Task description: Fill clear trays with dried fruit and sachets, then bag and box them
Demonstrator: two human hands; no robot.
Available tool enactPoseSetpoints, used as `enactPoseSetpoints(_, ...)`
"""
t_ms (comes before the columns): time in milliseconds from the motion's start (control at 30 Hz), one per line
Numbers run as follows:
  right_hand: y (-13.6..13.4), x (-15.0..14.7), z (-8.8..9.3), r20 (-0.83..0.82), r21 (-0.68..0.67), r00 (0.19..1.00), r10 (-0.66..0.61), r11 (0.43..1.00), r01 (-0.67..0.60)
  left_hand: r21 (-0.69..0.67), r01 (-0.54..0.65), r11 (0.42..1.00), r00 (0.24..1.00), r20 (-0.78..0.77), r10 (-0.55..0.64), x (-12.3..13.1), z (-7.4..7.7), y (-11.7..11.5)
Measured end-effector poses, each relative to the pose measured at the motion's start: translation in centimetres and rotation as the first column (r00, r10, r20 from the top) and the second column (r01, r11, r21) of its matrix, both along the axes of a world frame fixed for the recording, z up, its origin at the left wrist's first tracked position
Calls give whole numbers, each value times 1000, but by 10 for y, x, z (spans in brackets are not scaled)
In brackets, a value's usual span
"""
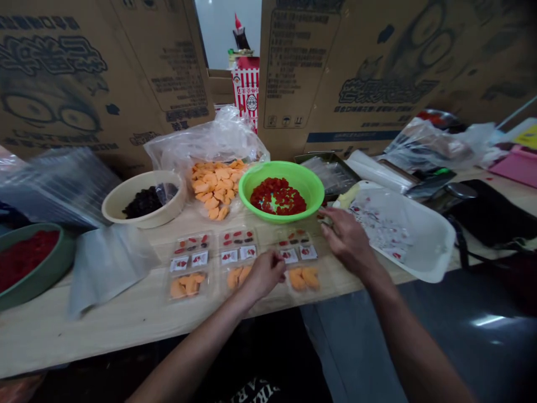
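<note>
My left hand (264, 274) rests curled over the clear plastic packing trays, between the middle tray (239, 260) and the right tray (300, 260). Each tray holds red and dark pieces, small white labels and orange dried slices. My right hand (346, 238) hangs with fingers spread just above the right tray, close to the rim of a green plastic bowl (310, 187) of diced red fruit (277, 196). A third tray (188, 266) lies to the left, untouched. Neither hand visibly holds anything, though my left fingers hide what lies beneath them.
Orange dried slices (216, 187) lie on a plastic bag behind the trays. A cream bowl (126, 193) holds dark dried fruit, and a dark green bowl (54, 252) holds red filling. A white tray of labels (419, 246) stands at right. Cardboard sheets (377, 67) form the back wall.
</note>
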State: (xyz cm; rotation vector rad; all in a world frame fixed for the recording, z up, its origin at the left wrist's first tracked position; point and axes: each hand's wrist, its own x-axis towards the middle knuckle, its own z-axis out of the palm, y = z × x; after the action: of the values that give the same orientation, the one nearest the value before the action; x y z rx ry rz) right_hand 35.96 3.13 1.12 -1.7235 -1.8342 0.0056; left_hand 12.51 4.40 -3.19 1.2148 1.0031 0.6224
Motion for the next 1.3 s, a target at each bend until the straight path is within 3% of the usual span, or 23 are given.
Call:
enactPoseSetpoints(67, -28, -11, -32, -22, -115, 1000, -18, 993, 16, 320, -38, 947, 980, -174, 98, 1, 1, -6)
enactPoseSetpoints(133, -43, -19, -63, -27, -244, 999, -29, 970, 21, 533, 137, 835, 951, -306, 39, 0, 3, -18)
enactPoseSetpoints(233, -46, -27, -88, 7, -322, 1000, -21, 946, 22, 568, 471, 675, 854, -486, -187, 1, -1, -37)
enactPoseSetpoints(300, -42, -26, -92, 28, -320, 1000, -4, 947, 12, 549, 549, 630, 807, -543, -231, 3, -9, -44)
enactPoseSetpoints(400, -37, -17, -90, 47, -303, 985, -168, 937, 175, 571, 519, 635, 822, -537, -189, 5, -25, -47)
enactPoseSetpoints(500, -35, -10, -90, 110, -341, 923, -370, 858, 385, 607, 484, 630, 841, -522, -143, 8, -39, -49)
enactPoseSetpoints(600, -36, -20, -88, 190, -436, 937, -292, 831, 347, 630, 475, 614, 845, -523, -117, 11, -49, -52)
enactPoseSetpoints(700, -36, -42, -83, 229, -472, 965, -123, 853, 221, 670, 441, 597, 862, -501, -75, 13, -56, -52)
enactPoseSetpoints(800, -34, -60, -78, 303, -459, 950, -68, 863, 209, 683, 443, 581, 850, -526, -29, 16, -59, -52)
enactPoseSetpoints(933, -32, -67, -81, 446, -381, 895, -26, 899, 215, 608, 539, 583, 769, -638, -46, 9, -46, -57)
enactPoseSetpoints(1100, -40, -59, -92, 485, -352, 874, -18, 911, 214, 653, 569, 500, 753, -659, 5, -52, -4, -49)
enactPoseSetpoints(1200, -41, -59, -91, 484, -327, 873, -58, 914, 242, 560, 577, 595, 630, -768, 113, -92, 5, -27)
enactPoseSetpoints(1267, -36, -68, -88, 460, -286, 882, -104, 923, 258, 459, 589, 665, 543, -834, 95, -104, -1, -14)
enactPoseSetpoints(1300, -33, -76, -86, 428, -264, 896, -115, 933, 246, 432, 601, 673, 526, -847, 74, -105, -6, -9)
